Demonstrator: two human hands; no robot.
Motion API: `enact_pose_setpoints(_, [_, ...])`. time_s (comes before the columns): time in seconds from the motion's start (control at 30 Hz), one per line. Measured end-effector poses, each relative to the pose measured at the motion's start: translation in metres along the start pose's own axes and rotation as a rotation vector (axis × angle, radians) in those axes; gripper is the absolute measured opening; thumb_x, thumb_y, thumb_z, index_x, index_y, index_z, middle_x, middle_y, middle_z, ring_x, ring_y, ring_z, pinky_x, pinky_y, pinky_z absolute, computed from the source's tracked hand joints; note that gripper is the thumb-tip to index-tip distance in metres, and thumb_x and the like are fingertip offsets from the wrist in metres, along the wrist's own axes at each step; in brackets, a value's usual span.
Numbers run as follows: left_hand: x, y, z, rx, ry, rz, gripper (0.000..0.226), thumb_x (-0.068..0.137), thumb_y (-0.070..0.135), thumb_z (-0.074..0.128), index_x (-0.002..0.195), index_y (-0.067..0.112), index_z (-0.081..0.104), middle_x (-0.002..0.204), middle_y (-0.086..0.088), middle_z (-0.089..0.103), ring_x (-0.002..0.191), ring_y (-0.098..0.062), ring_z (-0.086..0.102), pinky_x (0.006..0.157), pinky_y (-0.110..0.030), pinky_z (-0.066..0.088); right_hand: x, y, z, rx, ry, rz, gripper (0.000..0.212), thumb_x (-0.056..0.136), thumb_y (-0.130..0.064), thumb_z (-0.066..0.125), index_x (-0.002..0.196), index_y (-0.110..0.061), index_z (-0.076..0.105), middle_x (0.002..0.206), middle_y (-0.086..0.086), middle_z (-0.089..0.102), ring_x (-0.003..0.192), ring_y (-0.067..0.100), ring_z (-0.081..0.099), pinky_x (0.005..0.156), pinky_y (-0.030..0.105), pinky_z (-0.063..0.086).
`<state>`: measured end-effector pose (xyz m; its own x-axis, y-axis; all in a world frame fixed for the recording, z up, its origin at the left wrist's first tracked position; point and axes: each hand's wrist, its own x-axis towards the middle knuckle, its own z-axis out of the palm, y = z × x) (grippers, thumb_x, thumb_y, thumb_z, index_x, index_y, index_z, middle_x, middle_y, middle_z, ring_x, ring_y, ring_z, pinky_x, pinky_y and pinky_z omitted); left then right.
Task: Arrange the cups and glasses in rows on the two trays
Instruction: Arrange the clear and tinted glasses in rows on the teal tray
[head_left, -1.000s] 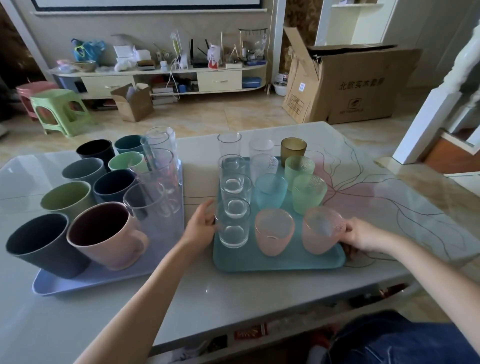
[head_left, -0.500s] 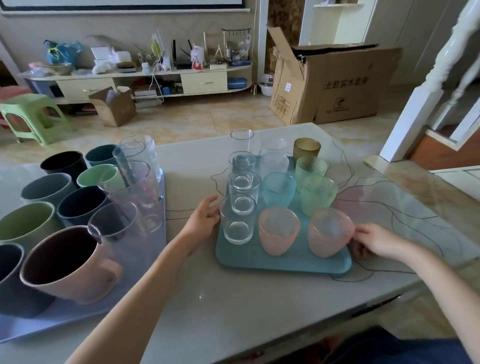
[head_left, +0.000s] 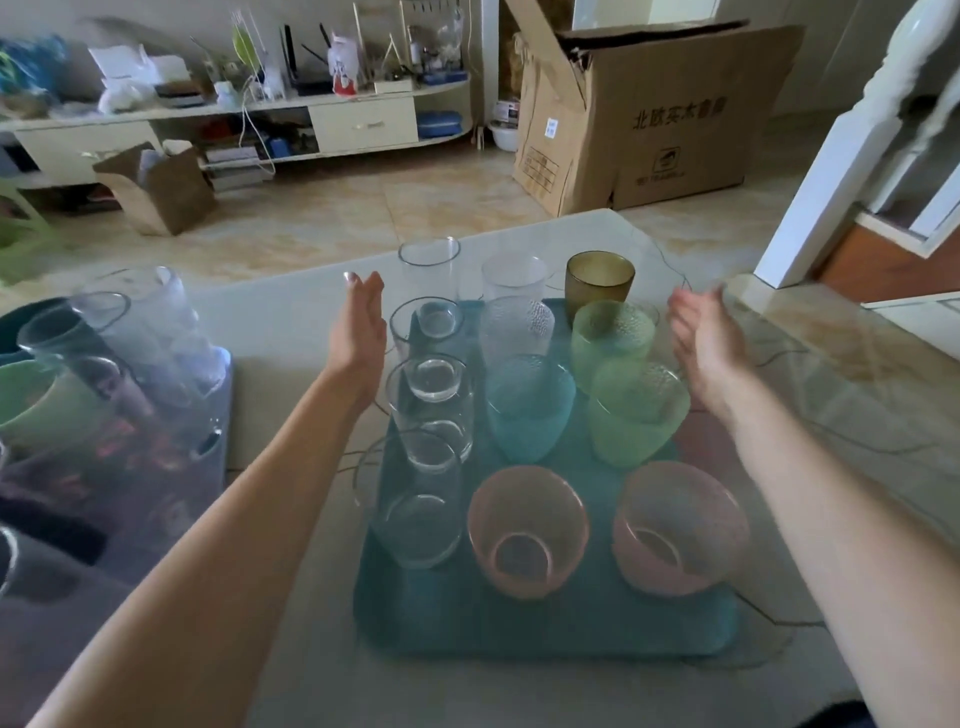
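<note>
Cluttered living room behind: a low media shelf (head_left: 234, 119) against the far wall and a large cardboard box (head_left: 660, 109) on the tiled floor. I take the teal tray (head_left: 545, 623) on the pale table (head_left: 311, 675) as my landmark.

On the teal tray the glasses stand upright in three columns running away from me, a layout that I judge already satisfies the row requirement. The left column holds clear glasses (head_left: 431, 410); the middle column has a pink glass (head_left: 527, 530) nearest me, then a blue glass (head_left: 530, 408); the right column has a second pink glass (head_left: 680, 527), then green glasses (head_left: 636, 410). At the far end of the tray stands an amber glass (head_left: 600, 280), with clear ones beside it; whether these sit on the tray or just beyond its edge I cannot tell.

The left hand (head_left: 358, 332) is raised just left of the tray's far half, fingers straight and together, palm turned toward the glasses, gripping nothing. The right hand (head_left: 706, 338) mirrors it just right of the tray, fingers loosely spread, somewhat blurred, also empty. I read this flanking posture as framing the columns, either to square them or to reach the far glasses.

Left of the tray, apart from it, a lavender tray (head_left: 208, 467) carries mugs and tall clear glasses (head_left: 150, 332), blurred at the frame edge.
</note>
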<state>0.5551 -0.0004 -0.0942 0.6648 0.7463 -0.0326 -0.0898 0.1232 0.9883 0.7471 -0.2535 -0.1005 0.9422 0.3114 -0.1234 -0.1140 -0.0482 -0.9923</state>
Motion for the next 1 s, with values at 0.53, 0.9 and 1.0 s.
enact_pose_setpoints(0.53, [0.06,-0.019,0.014,-0.338,-0.214,-0.007,0.029,0.096,0.022,0.037,0.099,0.004,0.06,0.121,-0.007,0.054,0.112,-0.02,0.05,0.112,-0.032,0.031,0.05,-0.003,0.049,0.382,-0.18,-0.02,0.039,0.104,-0.03,0.021,0.118,-0.011,0.053,0.118,0.013,0.062,0.106,0.024,0.061,0.089,0.034,0.054])
enact_pose_setpoints(0.9, [0.049,-0.024,0.02,-0.327,-0.301,-0.071,0.031,0.097,0.026,0.035,0.109,0.014,0.061,0.102,0.005,0.065,0.093,-0.008,0.061,0.085,-0.023,0.043,0.052,-0.003,0.055,0.349,-0.187,-0.048,0.04,0.104,-0.028,0.027,0.104,-0.017,0.065,0.114,0.011,0.064,0.105,0.027,0.063,0.09,0.041,0.054])
enact_pose_setpoints(1.0, [0.049,-0.024,0.022,-0.33,-0.292,-0.077,0.031,0.097,0.026,0.036,0.112,0.013,0.06,0.099,0.005,0.068,0.089,-0.007,0.064,0.089,-0.024,0.042,0.055,0.0,0.057,0.263,-0.174,-0.074,0.043,0.102,-0.032,0.027,0.101,-0.022,0.069,0.12,0.012,0.064,0.12,0.034,0.055,0.103,0.05,0.044])
